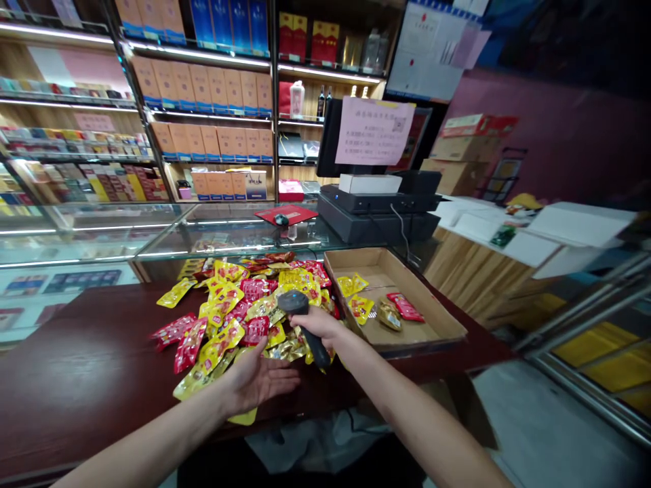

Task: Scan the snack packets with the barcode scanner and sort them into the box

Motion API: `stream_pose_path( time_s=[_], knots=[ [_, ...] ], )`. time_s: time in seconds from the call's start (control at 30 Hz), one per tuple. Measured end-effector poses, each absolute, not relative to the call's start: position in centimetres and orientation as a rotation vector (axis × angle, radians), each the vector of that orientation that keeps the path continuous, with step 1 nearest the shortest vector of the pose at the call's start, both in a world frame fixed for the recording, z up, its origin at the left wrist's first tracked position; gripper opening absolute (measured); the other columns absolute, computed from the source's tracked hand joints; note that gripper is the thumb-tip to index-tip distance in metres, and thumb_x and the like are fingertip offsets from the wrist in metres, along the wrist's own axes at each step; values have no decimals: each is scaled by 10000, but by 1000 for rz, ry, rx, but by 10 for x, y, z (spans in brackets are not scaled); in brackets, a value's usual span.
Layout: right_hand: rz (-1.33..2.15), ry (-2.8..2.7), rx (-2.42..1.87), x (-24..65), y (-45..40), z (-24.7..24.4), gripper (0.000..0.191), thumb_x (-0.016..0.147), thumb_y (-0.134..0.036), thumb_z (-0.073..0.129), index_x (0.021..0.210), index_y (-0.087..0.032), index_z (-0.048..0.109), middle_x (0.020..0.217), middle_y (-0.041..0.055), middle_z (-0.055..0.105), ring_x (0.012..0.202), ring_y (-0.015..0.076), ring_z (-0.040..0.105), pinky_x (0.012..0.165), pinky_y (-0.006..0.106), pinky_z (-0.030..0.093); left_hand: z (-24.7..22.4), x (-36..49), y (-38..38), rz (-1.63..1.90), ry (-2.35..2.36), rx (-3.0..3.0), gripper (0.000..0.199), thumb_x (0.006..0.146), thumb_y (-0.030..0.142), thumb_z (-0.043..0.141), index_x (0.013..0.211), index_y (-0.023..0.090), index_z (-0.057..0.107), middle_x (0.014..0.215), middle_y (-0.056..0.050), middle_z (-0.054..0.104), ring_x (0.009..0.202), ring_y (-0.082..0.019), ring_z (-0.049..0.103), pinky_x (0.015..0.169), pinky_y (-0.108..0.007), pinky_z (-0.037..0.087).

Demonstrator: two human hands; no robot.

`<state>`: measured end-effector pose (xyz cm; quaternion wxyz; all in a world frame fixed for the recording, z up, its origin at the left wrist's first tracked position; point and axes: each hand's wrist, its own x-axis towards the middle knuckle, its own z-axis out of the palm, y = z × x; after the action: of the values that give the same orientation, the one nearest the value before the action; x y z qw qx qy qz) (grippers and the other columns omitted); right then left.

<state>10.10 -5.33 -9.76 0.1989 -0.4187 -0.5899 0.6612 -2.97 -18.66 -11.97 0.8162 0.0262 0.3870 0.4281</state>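
A heap of small yellow, red and gold snack packets (224,298) lies on the dark wooden counter (91,346). My right hand (323,325) is wrapped round the handle of a black barcode scanner (295,303), held over the right part of the heap. At the heap's near edge, my left hand (262,379) is open, its palm turned up and its fingers stretched to the right with nothing in them. To the right stands a shallow cardboard box (432,325) with several packets inside, among them a red packet (405,308) and a gold one (389,315).
Behind the counter runs a glass display case (228,230) bearing a mouse (281,219) on a red mat. A cash register (379,203) with a monitor (330,142) stands at the back right. Shelves of boxed goods (208,88) line the wall. A metal rail (584,379) is at right.
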Motion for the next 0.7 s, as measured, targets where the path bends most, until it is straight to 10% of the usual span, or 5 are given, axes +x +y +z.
stream_pose_path(
  time_s=[0.7],
  knots=[
    [1588,-1779,-1021,126,-46,-105,189,610,-203,666,791,-164,698,767,7,682,712,155,572,667,252,435,-113,-27,-139,911,895,226,489,829,428,546,1177,87,507,965,-181,609,948,-268,642,833,-345,503]
  ],
)
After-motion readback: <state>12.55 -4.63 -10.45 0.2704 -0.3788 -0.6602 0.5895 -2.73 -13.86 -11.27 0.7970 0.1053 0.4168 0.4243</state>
